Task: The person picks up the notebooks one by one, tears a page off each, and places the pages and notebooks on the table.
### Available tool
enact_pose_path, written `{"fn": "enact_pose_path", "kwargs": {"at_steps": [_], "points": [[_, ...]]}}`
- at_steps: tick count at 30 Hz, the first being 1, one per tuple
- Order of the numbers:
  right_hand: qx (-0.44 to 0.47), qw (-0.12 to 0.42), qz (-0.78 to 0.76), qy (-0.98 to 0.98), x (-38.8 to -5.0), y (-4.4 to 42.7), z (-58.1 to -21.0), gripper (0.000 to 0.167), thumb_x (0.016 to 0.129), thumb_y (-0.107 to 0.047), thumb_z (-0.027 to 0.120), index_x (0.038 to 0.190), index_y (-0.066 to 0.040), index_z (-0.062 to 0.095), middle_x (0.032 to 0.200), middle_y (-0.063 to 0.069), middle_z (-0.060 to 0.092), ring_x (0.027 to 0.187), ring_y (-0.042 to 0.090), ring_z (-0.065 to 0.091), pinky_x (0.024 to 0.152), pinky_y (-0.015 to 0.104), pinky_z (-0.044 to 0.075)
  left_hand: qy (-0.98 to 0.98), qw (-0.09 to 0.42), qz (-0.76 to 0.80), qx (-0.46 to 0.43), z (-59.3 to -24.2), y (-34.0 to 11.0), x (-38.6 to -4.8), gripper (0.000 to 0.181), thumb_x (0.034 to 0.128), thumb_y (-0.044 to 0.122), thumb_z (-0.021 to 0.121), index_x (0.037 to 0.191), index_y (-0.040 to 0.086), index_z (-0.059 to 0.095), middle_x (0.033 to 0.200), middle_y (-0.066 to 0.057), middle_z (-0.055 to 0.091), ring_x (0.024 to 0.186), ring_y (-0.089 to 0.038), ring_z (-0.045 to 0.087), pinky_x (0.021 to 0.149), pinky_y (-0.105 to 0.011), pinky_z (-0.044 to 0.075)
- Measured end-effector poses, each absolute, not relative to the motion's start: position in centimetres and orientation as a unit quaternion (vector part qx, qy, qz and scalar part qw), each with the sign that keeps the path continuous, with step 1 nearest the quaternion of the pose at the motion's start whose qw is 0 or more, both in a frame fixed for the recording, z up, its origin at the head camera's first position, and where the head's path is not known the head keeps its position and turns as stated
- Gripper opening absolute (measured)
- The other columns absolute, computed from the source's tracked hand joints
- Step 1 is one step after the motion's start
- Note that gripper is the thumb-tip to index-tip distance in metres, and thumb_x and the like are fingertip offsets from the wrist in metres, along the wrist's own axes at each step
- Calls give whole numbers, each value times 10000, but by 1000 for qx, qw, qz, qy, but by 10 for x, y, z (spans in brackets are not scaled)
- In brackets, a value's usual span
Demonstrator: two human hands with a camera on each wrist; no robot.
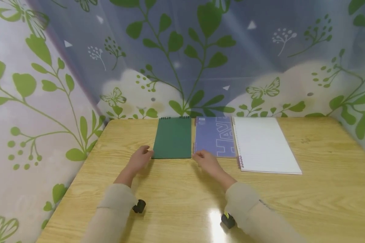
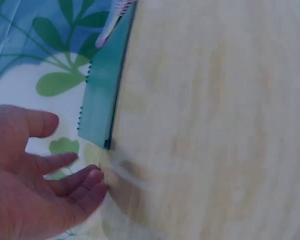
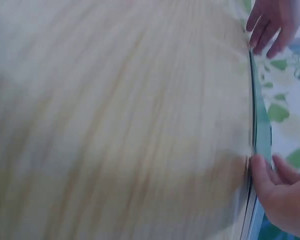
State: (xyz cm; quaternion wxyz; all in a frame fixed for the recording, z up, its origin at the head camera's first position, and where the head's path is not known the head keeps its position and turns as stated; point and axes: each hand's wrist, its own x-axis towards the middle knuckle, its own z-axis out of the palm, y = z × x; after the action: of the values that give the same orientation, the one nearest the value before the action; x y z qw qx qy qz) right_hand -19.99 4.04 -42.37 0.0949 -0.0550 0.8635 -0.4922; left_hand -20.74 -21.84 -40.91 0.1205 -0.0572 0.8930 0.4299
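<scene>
Auditor: What lay between the hands, and in what condition?

Inspector: A green notebook [image 1: 173,139] lay flat on the surface [image 1: 176,199], its long sides leading toward the patterned backdrop [image 1: 246,50]. The cover was smooth, dark and plain, near rectangular, with black wire loops [image 1: 184,117] along the far edge.

Auditor: And the hands themselves?

Inspector: The left hand [image 1: 140,159] was at the near left corner, released, fingers apart and loosely bent; whether it touched the cover could not be told. The right hand [image 1: 208,163] was at the near right corner, its fingers slack and gently bent. In the right wrist view its fingertips [image 3: 256,160] met the notebook's edge without grasping it.

Auditor: What adjoined it?

Inspector: Just to its right lay a purple notebook [image 1: 213,136] with large outlined capitals on its cover and a spiral down the left side. Beyond that, a larger white notebook [image 1: 264,145] showed a pale page, also spiral-bound at left.

Auditor: Finishes?

Inspector: The surface was yellowish, with streaked wood grain and a bright glare near the right sleeve [image 1: 249,209]. The backdrop bore green leaves and butterflies.
</scene>
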Motion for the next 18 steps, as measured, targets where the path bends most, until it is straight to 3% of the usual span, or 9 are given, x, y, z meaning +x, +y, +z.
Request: {"fn": "enact_pose_path", "kwargs": {"at_steps": [6, 13, 16, 18], "points": [[24, 153, -589, 793, -188, 9, -415, 597, 951, -276, 445, 1403, 71, 267, 1441, 244, 321, 1327, 398, 310, 1068, 507, 302, 869, 131, 464, -108, -406, -220, -218, 546, 981, 293, 361, 1399, -47, 274, 1418, -251, 329, 1298, -395, 338, 1060, -483, 323], [112, 164, -669, 716, -191, -9, -404, 705, 893, -199, 460, 1439, 72, 105, 1522, 222, 92, 1398, 391, 102, 1126, 518, 164, 829, 142, 518, -155, -402, -213, -228, 518, 974, 227, 387, 1360, -106, 297, 1334, -281, 398, 1178, -346, 477, 969, -383, 449], [136, 171, -680, 700, -195, -12, -400, 704, 879, -171, 472, 1436, 72, 118, 1523, 216, 94, 1397, 388, 110, 1125, 515, 174, 834, 149, 504, -170, -400, -212, -230, 509, 966, 229, 413, 1338, -109, 333, 1241, -240, 463, 1011, -262, 557, 892, -337, 491], [146, 175, -689, 688, -196, -11, -398, 696, 875, -155, 472, 1435, 71, 126, 1522, 214, 96, 1393, 393, 118, 1119, 524, 183, 843, 152, 485, -175, -399, -212, -232, 482, 956, 247, 449, 1291, -97, 412, 1036, -161, 545, 805, -175, 564, 780, -293, 508]]}}
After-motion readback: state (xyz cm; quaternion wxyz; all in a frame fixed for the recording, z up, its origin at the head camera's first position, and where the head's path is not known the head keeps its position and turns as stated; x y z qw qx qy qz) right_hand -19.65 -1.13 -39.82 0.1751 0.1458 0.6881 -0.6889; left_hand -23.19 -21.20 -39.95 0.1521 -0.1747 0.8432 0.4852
